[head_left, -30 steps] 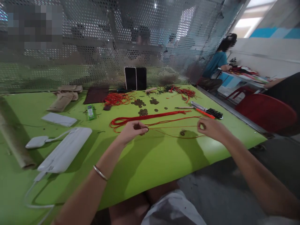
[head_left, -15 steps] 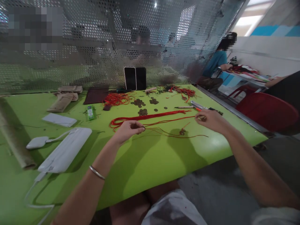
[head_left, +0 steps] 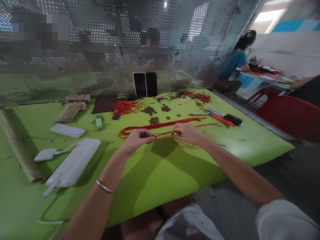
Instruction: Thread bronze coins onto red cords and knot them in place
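Observation:
My left hand (head_left: 140, 139), with a silver bangle at the wrist, pinches thin red cord at its fingertips. Close on its right, my right hand (head_left: 186, 133) has its fingers closed on the same cord, a short taut stretch showing between the two. Loose cord ends (head_left: 210, 125) trail to the right beyond my right hand. Just behind both hands lies a long bundle of red cords (head_left: 160, 125), looped at its left end. Small round coins (head_left: 153, 120) lie in piles behind the bundle.
A white power strip (head_left: 75, 163) and a rolled tube (head_left: 22, 146) lie left. Two phones (head_left: 140, 85) lean on the perforated metal screen. Scissors (head_left: 212, 111) and an orange-handled tool (head_left: 222, 120) lie right. A person in blue (head_left: 233, 65) sits beyond.
My right hand has moved left along the cord, close to my left hand, uncovering the tools at the right. My left hand stays nearly in place. The view has shifted slightly.

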### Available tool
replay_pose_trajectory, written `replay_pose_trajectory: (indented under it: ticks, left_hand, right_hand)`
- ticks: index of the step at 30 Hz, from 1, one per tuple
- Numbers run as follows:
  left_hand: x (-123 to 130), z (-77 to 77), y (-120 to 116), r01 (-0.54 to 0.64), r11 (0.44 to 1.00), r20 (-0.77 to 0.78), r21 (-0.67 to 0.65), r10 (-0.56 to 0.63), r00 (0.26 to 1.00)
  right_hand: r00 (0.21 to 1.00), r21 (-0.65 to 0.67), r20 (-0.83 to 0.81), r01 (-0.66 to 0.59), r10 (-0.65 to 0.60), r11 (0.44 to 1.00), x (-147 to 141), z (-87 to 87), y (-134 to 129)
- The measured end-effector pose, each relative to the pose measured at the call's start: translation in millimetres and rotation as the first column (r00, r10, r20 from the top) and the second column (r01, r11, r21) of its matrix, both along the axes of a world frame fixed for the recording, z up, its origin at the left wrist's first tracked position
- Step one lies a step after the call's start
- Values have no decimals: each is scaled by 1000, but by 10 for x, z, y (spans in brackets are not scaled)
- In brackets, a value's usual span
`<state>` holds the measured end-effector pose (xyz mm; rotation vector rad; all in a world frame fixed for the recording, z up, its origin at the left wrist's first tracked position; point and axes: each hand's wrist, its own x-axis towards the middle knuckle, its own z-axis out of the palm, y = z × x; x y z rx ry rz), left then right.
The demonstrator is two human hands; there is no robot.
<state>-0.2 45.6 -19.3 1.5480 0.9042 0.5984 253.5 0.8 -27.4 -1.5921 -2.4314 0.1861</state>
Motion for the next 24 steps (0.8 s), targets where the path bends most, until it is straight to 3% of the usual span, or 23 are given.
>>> replay_pose_trajectory:
  ticks: [7, 10, 12, 15, 18, 21, 24]
  left_hand:
    - [-200, 35, 143, -46, 999, 40, -15, 46, 998]
    - [-236, 62, 141, 15, 1000, 12, -12, -15, 1000]
    - [-231, 81, 114, 94, 996, -29, -5, -94, 995]
    - [-192, 113, 49, 196, 980, -71, 20, -194, 978]
    - [-139, 153, -25, 246, 968, -42, 44, -245, 969]
    - [-82, 174, -92, 227, 972, -5, 59, -227, 974]
    - [-20, 140, -140, 167, 984, 33, 57, -169, 985]
  right_hand:
    - [966, 26, 20, 259, -259, 966, 967, -56, -241]
    - [944, 53, 46, 323, -326, 945, 1292, -43, -337]
    - [941, 65, 54, 331, -334, 942, 1344, 8, -344]
    - [958, 112, 30, 280, -285, 953, 1143, 154, -277]
    - [988, 150, -12, 155, -155, 976, 701, 338, -173]
    - [999, 146, -41, -2, 8, 989, 212, 462, -81]
    - [988, 165, -88, -108, 124, 980, -155, 454, -7]
